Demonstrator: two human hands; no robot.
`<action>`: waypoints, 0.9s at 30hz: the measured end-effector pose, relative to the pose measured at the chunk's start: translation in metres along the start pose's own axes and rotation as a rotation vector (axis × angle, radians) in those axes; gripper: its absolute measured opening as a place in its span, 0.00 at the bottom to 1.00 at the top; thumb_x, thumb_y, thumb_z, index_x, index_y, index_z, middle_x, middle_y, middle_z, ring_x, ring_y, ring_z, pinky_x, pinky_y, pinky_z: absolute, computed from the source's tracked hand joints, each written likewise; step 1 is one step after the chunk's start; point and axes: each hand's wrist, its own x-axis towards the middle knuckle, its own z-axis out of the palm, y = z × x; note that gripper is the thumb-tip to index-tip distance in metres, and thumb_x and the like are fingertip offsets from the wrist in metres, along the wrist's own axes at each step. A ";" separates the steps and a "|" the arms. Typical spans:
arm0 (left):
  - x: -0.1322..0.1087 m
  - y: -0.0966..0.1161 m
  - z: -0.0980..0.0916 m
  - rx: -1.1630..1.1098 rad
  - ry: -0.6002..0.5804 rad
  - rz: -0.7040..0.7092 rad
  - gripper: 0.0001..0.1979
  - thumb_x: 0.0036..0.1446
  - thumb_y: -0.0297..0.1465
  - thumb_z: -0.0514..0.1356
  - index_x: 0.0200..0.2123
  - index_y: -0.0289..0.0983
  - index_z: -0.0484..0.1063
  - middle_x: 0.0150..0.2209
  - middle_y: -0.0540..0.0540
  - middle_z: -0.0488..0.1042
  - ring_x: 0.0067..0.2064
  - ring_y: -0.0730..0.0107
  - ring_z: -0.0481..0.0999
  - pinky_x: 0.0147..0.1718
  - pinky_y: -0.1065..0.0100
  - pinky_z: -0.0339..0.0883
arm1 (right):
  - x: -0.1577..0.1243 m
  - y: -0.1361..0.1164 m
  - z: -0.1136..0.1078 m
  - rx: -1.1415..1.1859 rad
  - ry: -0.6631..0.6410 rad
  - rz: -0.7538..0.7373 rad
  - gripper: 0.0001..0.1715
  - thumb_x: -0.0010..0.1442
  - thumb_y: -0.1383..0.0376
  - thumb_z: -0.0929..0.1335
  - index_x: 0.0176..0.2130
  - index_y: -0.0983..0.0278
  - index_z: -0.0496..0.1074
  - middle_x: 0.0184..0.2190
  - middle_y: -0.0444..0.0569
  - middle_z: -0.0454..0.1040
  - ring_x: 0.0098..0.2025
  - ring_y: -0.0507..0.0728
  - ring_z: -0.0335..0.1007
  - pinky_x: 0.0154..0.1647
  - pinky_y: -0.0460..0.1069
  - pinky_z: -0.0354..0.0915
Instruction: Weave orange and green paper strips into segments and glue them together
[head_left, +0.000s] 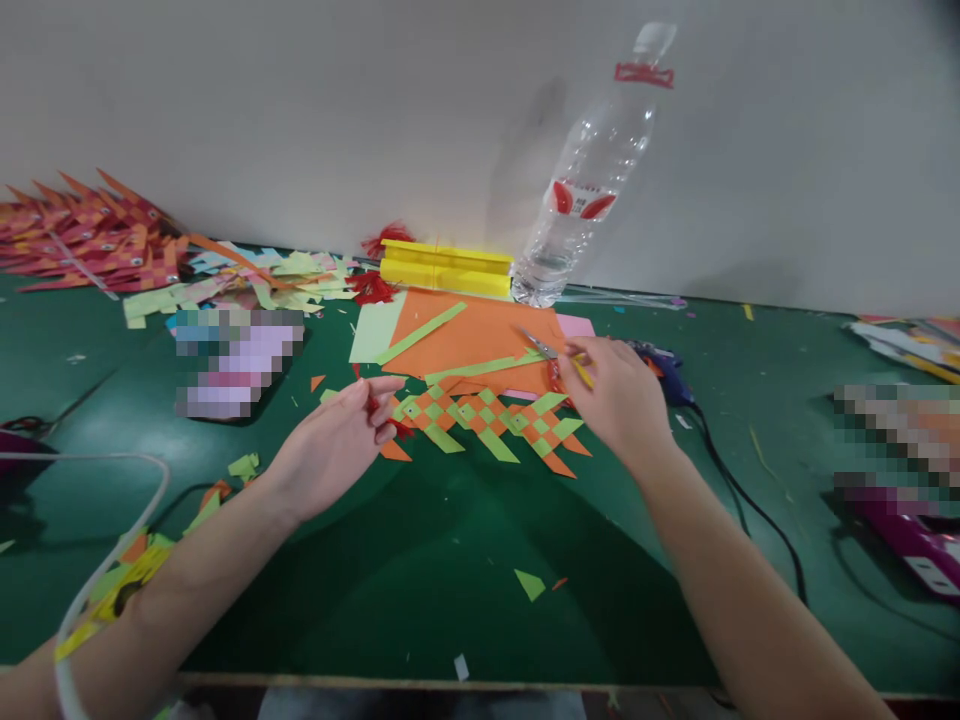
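My right hand [615, 395] is closed around small scissors [541, 346] with yellow handles, their tips pointing up and left over orange paper [480, 335]. Two green strips rest on that sheet. Just in front of it, woven green-and-orange paper fish [487, 415] lie in a row on the table. My left hand [337, 435] hovers at the row's left end, palm turned inward and fingers loosely curled and apart. A red tassel [403, 430] shows beside its fingertips, partly hidden by them; I see no grip on it.
A tilted water bottle [585, 190] leans on the wall beside a folded yellow piece [446, 268]. Red woven fish [90, 240] and paper strips [247, 280] pile at left. A blue tool [667, 372] trails a black cable on the right. A blurred phone [240, 365] lies left.
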 end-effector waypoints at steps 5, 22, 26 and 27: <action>0.002 0.000 -0.001 -0.031 -0.010 -0.038 0.08 0.59 0.32 0.61 0.36 0.34 0.77 0.31 0.49 0.59 0.30 0.74 0.59 0.30 0.74 0.65 | -0.012 0.046 0.020 -0.166 -0.230 0.136 0.20 0.61 0.61 0.64 0.48 0.70 0.71 0.43 0.61 0.76 0.46 0.67 0.70 0.47 0.58 0.66; 0.002 0.000 -0.001 -0.064 -0.013 -0.089 0.08 0.58 0.31 0.61 0.38 0.32 0.76 0.30 0.50 0.61 0.29 0.75 0.62 0.30 0.74 0.66 | -0.014 0.048 0.027 -0.060 -0.061 0.198 0.22 0.60 0.64 0.64 0.54 0.67 0.66 0.48 0.63 0.70 0.50 0.69 0.68 0.49 0.63 0.65; 0.006 0.002 0.000 -0.025 0.038 -0.059 0.10 0.63 0.29 0.55 0.39 0.31 0.76 0.26 0.51 0.58 0.24 0.77 0.58 0.22 0.76 0.61 | -0.014 0.041 0.017 0.293 -0.096 0.293 0.26 0.60 0.59 0.65 0.56 0.63 0.64 0.48 0.60 0.71 0.41 0.63 0.73 0.42 0.60 0.70; 0.008 0.002 0.000 -0.008 0.062 -0.050 0.11 0.64 0.29 0.54 0.39 0.31 0.76 0.25 0.52 0.57 0.23 0.77 0.57 0.21 0.76 0.60 | -0.014 0.039 0.016 0.378 -0.115 0.288 0.26 0.60 0.58 0.65 0.57 0.62 0.64 0.46 0.58 0.73 0.39 0.62 0.73 0.40 0.59 0.71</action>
